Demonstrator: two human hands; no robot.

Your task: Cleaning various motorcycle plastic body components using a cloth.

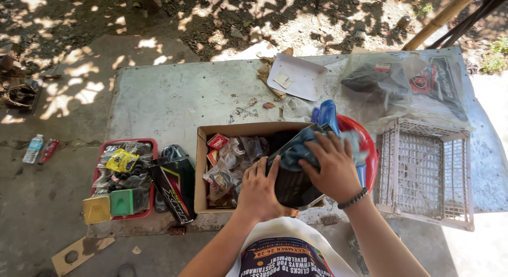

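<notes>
**Inspector:** State the position of the hands.

**Onlooker:** Both are over the near right corner of the cardboard box (201,171). The left hand (260,189) grips the near left side of a dark ribbed part (292,188), fingers curled together against its edge. The right hand (332,168) lies on top, fingers spread and pressing a blue-grey cloth (296,150) onto the part's far end.

**Inspector:** Where does the part sit?

**Onlooker:** It is tilted over the box's right wall, between the box and the red basin (370,144). Whether it rests on the wall I cannot tell.

**Inspector:** Box contents?

**Onlooker:** Small packets, red cartons and clear bags, heaped on the left.

**Inspector:** Surroundings?

**Onlooker:** All stands on a grey table (174,97). Left of the box leans a black panel (177,187) with coloured stripes, then a red tray (151,144) of bagged items. To the right, a pale wire basket (423,171). Far right, parts in clear plastic bags (381,81); far centre, a white card (301,78). A plastic bottle (33,148) lies on the ground, far left.
</notes>
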